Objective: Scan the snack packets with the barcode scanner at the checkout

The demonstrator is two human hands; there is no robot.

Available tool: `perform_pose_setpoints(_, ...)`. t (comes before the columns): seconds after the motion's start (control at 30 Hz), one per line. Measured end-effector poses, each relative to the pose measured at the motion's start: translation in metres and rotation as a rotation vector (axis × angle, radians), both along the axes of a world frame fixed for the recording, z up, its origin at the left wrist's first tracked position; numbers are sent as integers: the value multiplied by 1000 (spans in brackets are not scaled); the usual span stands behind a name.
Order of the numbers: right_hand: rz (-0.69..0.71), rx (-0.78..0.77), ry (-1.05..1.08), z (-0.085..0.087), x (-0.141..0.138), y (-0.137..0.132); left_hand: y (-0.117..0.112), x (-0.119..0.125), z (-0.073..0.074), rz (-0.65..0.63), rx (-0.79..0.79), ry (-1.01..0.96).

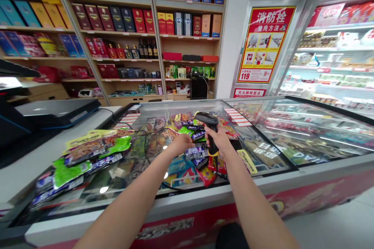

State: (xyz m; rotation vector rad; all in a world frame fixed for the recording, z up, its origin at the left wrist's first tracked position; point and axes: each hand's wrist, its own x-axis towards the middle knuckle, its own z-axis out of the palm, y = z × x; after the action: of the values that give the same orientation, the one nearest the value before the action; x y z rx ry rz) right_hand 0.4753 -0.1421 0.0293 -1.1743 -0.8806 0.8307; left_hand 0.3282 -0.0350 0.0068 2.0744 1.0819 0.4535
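Observation:
My right hand is wrapped round the handle of a black barcode scanner, its head turned left above a pile of snack packets. Close by on the left, my left hand has its fingers curled in a pinch at the edge of a dark blue snack packet. Beneath both hands, the packets lie loose on the glass lid of a chest freezer; green, red and yellow ones show among them. Under the scanner grip lies a red packet. My left fingertips are partly hidden.
A second heap of snack packets lies at the left on the glass. The scanner's black cable loops across the lid. A counter with a flat device stands at far left. Behind are shelves of boxed bottles and a lit chiller.

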Motion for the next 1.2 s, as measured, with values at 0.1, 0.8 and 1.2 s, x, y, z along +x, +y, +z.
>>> perform_pose_setpoints(0.1,1,-21,20,-1,-1,2,20,-15,3,208,-119,-230)
perform_pose_setpoints(0.8,166,-96,8,-20,-24,23,82,-58,-6,570,-292,-1021)
perform_pose_setpoints(1.2,178,-159,-199,-22,-35,25,80,-61,-1,765,149,-764)
